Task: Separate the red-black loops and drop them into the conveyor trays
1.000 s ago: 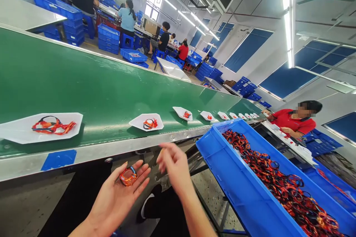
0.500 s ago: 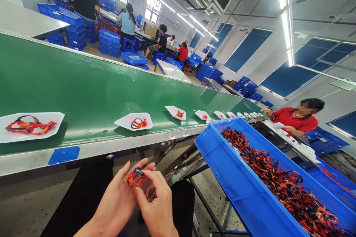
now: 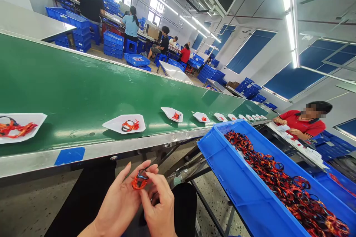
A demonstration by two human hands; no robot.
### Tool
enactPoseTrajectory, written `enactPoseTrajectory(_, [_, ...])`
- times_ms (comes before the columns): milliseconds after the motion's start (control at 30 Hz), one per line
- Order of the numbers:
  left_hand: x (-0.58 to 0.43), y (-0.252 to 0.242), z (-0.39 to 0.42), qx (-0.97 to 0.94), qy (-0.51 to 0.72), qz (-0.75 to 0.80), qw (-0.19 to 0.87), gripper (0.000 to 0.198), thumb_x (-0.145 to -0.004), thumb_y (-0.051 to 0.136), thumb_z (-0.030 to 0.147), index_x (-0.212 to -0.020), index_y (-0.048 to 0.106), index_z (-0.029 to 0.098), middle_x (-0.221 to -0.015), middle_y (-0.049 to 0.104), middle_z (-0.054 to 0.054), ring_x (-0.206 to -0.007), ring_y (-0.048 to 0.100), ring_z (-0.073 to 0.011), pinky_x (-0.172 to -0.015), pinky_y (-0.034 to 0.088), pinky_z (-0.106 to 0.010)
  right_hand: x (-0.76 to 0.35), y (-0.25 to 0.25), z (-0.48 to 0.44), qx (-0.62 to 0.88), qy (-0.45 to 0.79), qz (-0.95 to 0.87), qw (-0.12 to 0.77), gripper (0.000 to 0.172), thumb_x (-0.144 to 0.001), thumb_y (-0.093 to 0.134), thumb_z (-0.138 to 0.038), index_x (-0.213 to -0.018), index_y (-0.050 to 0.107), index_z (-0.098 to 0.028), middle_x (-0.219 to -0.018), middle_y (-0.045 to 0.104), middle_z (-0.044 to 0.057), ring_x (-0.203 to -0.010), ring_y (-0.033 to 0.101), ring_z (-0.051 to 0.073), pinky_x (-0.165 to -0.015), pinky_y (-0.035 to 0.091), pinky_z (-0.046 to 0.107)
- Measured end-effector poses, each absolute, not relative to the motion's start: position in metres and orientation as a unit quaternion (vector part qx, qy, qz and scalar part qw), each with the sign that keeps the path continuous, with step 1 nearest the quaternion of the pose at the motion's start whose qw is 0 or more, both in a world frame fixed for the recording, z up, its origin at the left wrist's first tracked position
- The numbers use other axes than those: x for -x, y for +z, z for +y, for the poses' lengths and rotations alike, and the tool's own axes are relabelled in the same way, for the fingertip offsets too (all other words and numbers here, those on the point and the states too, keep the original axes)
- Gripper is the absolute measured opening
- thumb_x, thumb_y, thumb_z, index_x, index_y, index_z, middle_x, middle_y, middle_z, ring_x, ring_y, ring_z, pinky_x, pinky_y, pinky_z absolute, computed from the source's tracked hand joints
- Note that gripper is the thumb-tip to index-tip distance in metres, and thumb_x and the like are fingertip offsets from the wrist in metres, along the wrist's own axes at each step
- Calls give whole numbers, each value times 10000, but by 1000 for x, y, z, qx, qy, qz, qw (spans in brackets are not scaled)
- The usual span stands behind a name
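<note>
Below the belt's near edge, an orange-red and black ring-shaped band [image 3: 137, 183] sits between my two hands. My left hand [image 3: 118, 202] is turned palm up, its fingers partly extended behind the band and supporting it. From the other side, my right hand [image 3: 160, 203] pinches the band with thumb and fingertips. Some right fingers are hidden behind the hand. On the green belt, the white tray [image 3: 112, 126] nearest my hands holds a similar band. Another white tray [image 3: 40, 120], cut off by the left edge, holds orange-red and black pieces.
A blue bin [image 3: 236, 189] heaped with similar bands stands at my right. The green conveyor belt [image 3: 83, 89] carries several more white trays into the distance. A person in a red shirt [image 3: 308, 124] works at the far right. Others sit at benches behind the belt.
The trays on the belt have shifted left, the leftmost now further out of view. The band has turned slightly between my hands. The red-shirted person's hands have moved closer together.
</note>
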State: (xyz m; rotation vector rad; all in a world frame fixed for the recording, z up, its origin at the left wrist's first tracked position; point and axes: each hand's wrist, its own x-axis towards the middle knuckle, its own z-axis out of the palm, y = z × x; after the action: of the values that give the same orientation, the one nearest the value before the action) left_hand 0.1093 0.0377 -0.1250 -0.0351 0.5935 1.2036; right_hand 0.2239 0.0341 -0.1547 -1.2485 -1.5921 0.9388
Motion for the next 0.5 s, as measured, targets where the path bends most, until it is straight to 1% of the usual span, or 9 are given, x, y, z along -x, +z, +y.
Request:
enactPoseTrajectory(67, [-108, -125, 38, 18, 556, 277, 784, 412, -798, 559, 349, -1146, 609, 135, -1178, 626, -163, -1131, 535, -335, -959, 423, -513, -223, -157, 33, 494, 404, -616, 462, 266, -807, 622, -242, -1065, 653, -297, -949, 611, 64, -650, 531, 159, -517, 406, 259])
enactPoseTrajectory(133, [-107, -125, 38, 12, 550, 276, 788, 417, -800, 555, 355, -1147, 608, 131, -1190, 619, -165, -1146, 522, -337, -964, 418, -511, -222, -158, 33, 483, 479, -550, 484, 273, -787, 652, -272, -1060, 650, -261, -887, 606, 61, -593, 513, 136, -472, 394, 240])
enactPoseTrajectory(167, [-107, -124, 39, 6, 549, 276, 789, 416, -802, 550, 356, -1144, 610, 127, -1201, 612, -166, -1156, 514, -336, -970, 415, -503, -223, -159, 32, 468, 540, -498, 491, 283, -784, 657, -303, -1059, 643, -239, -821, 596, 47, -524, 478, 110, -424, 370, 221])
enactPoseTrajectory(233, [-107, -123, 39, -6, 551, 278, 787, 410, -809, 536, 362, -1129, 617, 118, -1222, 599, -167, -1174, 500, -327, -983, 409, -483, -227, -158, 32, 403, 680, -361, 495, 313, -782, 653, -379, -1042, 628, -206, -712, 542, 1, -405, 349, 47, -330, 275, 169])
enactPoseTrajectory(267, [-107, -122, 40, -10, 554, 281, 784, 407, -812, 530, 363, -1121, 621, 114, -1229, 594, -168, -1179, 495, -324, -986, 409, -477, -229, -158, 32, 357, 741, -290, 489, 322, -776, 656, -403, -1021, 626, -196, -687, 512, -22, -380, 281, 22, -304, 222, 144])
enactPoseTrajectory(300, [-108, -122, 40, -12, 556, 285, 780, 406, -815, 523, 365, -1114, 623, 110, -1232, 591, -171, -1181, 494, -324, -986, 411, -478, -233, -157, 33, 310, 787, -225, 483, 323, -764, 669, -409, -994, 625, -188, -683, 488, -39, -377, 241, 6, -293, 187, 122])
enactPoseTrajectory(400, [-110, -123, 41, -9, 558, 304, 772, 411, -815, 513, 375, -1101, 626, 102, -1223, 593, -184, -1173, 500, -332, -972, 425, -498, -242, -156, 35, 217, 849, -97, 472, 328, -706, 741, -347, -947, 616, -164, -698, 449, -65, -403, 232, -16, -293, 174, 69])
enactPoseTrajectory(500, [-111, -127, 42, -6, 558, 318, 766, 410, -815, 506, 389, -1089, 632, 112, -1210, 603, -181, -1170, 504, -333, -965, 431, -509, -245, -159, 37, 188, 861, -49, 470, 324, -691, 760, -308, -919, 606, -137, -682, 425, -74, -411, 257, -21, -294, 195, 50])
